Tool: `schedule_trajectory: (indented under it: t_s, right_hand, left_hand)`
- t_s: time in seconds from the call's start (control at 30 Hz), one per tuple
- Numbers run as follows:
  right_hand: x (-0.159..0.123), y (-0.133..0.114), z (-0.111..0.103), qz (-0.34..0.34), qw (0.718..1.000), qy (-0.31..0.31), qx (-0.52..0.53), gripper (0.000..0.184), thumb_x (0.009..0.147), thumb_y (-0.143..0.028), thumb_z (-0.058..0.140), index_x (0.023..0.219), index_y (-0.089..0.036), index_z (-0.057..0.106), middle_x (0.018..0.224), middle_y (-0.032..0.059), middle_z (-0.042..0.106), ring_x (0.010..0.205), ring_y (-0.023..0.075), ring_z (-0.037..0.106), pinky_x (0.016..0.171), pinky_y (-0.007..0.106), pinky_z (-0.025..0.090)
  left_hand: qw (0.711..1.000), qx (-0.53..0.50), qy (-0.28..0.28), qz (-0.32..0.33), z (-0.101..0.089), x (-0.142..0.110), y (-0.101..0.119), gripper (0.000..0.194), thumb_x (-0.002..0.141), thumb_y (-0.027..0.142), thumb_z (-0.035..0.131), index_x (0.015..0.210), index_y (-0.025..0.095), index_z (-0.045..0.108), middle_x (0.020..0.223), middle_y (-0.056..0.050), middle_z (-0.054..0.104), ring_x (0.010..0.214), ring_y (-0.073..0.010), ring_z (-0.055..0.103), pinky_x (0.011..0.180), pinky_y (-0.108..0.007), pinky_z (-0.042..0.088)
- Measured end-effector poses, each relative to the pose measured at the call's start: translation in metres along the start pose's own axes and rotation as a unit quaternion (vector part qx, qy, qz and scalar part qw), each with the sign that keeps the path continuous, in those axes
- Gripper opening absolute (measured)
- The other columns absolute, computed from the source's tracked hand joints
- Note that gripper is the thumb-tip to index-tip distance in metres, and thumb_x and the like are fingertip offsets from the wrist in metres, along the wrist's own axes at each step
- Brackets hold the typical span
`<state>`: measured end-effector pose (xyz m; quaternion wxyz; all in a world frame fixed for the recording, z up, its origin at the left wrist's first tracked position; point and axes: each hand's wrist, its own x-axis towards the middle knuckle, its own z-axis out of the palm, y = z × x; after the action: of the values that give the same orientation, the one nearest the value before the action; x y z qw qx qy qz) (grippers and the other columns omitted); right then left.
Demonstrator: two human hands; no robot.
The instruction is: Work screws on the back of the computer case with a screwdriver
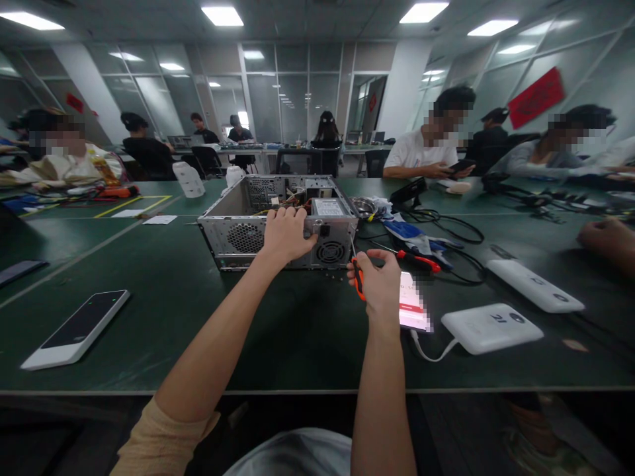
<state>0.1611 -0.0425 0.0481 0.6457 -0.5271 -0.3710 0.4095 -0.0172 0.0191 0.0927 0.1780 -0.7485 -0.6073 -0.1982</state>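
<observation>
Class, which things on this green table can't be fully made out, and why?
Head view:
Screwdriver: handle partly covered by the right hand; tip too small to tell whether it meets a screw.
Computer case: floor mostly hidden behind the near wall.
Lit phone: partly behind that hand, screen partly pixelated.
Dark device, far left: cut off by the picture's edge.

I see the left forearm [213, 350] slanting inward to a left hand [286, 238] laid palm down, thumb [308, 244] stretched to the right (fingers [284, 214] side by side), while the right forearm [383, 390] points almost straight ahead, the right hand [374, 277] curled in a grip
</observation>
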Motion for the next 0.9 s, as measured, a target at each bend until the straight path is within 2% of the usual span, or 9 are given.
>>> schedule_trajectory:
  t_s: [0.2, 0.27, 0.37, 0.43, 0.5, 0.6, 0.73, 0.8, 0.9]
  right_hand:
    - [-0.001, -0.008, 0.004, 0.112, 0.974, -0.037, 0.193, 0.021, 0.086, -0.016, 0.063, 0.094, -0.023, 0.045, 0.067, -0.0041, 0.067, 0.046, 0.0074, 0.056, 0.041, 0.014, 0.045]
    - [-0.001, -0.010, 0.001, 0.174, 0.937, -0.086, 0.289, 0.015, 0.089, -0.012, 0.057, 0.092, -0.023, 0.047, 0.071, -0.0032, 0.065, 0.048, 0.0060, 0.054, 0.040, 0.011, 0.045]
    - [0.000, -0.010, -0.006, 0.264, 0.854, -0.153, 0.422, 0.014, 0.093, -0.010, 0.046, 0.096, -0.022, 0.053, 0.075, -0.0031, 0.062, 0.049, 0.0054, 0.053, 0.039, 0.010, 0.046]
    - [0.000, -0.009, -0.010, 0.292, 0.806, -0.168, 0.487, 0.021, 0.093, -0.007, 0.041, 0.100, -0.021, 0.056, 0.075, -0.0036, 0.060, 0.049, 0.0051, 0.053, 0.040, 0.009, 0.047]
    - [0.000, -0.008, -0.012, 0.294, 0.777, -0.183, 0.526, 0.027, 0.090, -0.003, 0.040, 0.103, -0.020, 0.057, 0.074, -0.0050, 0.059, 0.049, 0.0049, 0.054, 0.042, 0.009, 0.048]
    - [-0.001, -0.009, -0.012, 0.291, 0.751, -0.204, 0.556, 0.037, 0.086, 0.001, 0.039, 0.111, -0.020, 0.057, 0.068, -0.0072, 0.056, 0.048, 0.0057, 0.053, 0.043, 0.010, 0.049]
    - [-0.003, -0.010, -0.010, 0.310, 0.720, -0.184, 0.593, 0.042, 0.087, -0.001, 0.035, 0.119, -0.019, 0.057, 0.063, -0.0078, 0.050, 0.047, 0.0071, 0.053, 0.043, 0.010, 0.048]
    - [-0.004, -0.010, -0.010, 0.293, 0.728, -0.188, 0.591, 0.046, 0.086, 0.001, 0.034, 0.120, -0.020, 0.057, 0.064, -0.0074, 0.050, 0.047, 0.0072, 0.053, 0.043, 0.010, 0.048]
    - [-0.004, -0.010, -0.010, 0.272, 0.740, -0.198, 0.582, 0.050, 0.083, 0.004, 0.034, 0.118, -0.022, 0.058, 0.073, -0.0050, 0.058, 0.049, 0.0057, 0.054, 0.044, 0.009, 0.048]
  left_hand:
    - [1.000, 0.007, 0.005, 0.006, 0.001, 0.001, -0.001, 0.049, 0.087, 0.052, 0.057, 0.121, 0.016, 0.061, 0.120, -0.017, 0.065, 0.116, -0.0364, 0.055, 0.101, -0.050, 0.037]
    - [1.000, 0.008, 0.007, 0.007, 0.002, 0.002, -0.002, 0.049, 0.087, 0.053, 0.057, 0.121, 0.017, 0.060, 0.120, -0.017, 0.065, 0.116, -0.0367, 0.054, 0.101, -0.050, 0.037]
    - [1.000, 0.008, 0.011, 0.001, 0.003, -0.001, -0.001, 0.050, 0.088, 0.052, 0.057, 0.125, 0.018, 0.059, 0.121, -0.017, 0.064, 0.117, -0.0365, 0.053, 0.102, -0.050, 0.037]
    - [0.999, -0.001, 0.032, -0.005, 0.003, -0.006, 0.001, 0.057, 0.087, 0.050, 0.059, 0.135, 0.018, 0.053, 0.126, -0.017, 0.061, 0.120, -0.0364, 0.052, 0.104, -0.050, 0.036]
    - [0.997, -0.015, 0.074, 0.002, 0.003, -0.014, 0.006, 0.063, 0.089, 0.044, 0.059, 0.145, 0.020, 0.045, 0.134, -0.017, 0.057, 0.127, -0.0362, 0.048, 0.108, -0.051, 0.032]
    - [0.991, -0.033, 0.108, 0.070, 0.007, -0.024, 0.018, 0.046, 0.095, 0.033, 0.052, 0.141, 0.027, 0.053, 0.136, -0.014, 0.057, 0.131, -0.0343, 0.046, 0.111, -0.053, 0.029]
    - [0.969, -0.063, 0.072, 0.228, 0.021, -0.021, 0.038, 0.038, 0.104, 0.029, 0.037, 0.132, 0.028, 0.063, 0.116, -0.011, 0.067, 0.111, -0.0261, 0.060, 0.097, -0.042, 0.042]
    - [0.961, -0.082, 0.049, 0.259, 0.029, -0.015, 0.046, 0.039, 0.106, 0.032, 0.036, 0.136, 0.026, 0.061, 0.113, -0.010, 0.068, 0.099, -0.0219, 0.065, 0.084, -0.034, 0.047]
    - [0.964, -0.093, 0.018, 0.247, 0.037, -0.006, 0.053, 0.039, 0.106, 0.038, 0.038, 0.133, 0.028, 0.064, 0.113, -0.008, 0.071, 0.090, -0.0192, 0.069, 0.066, -0.027, 0.046]
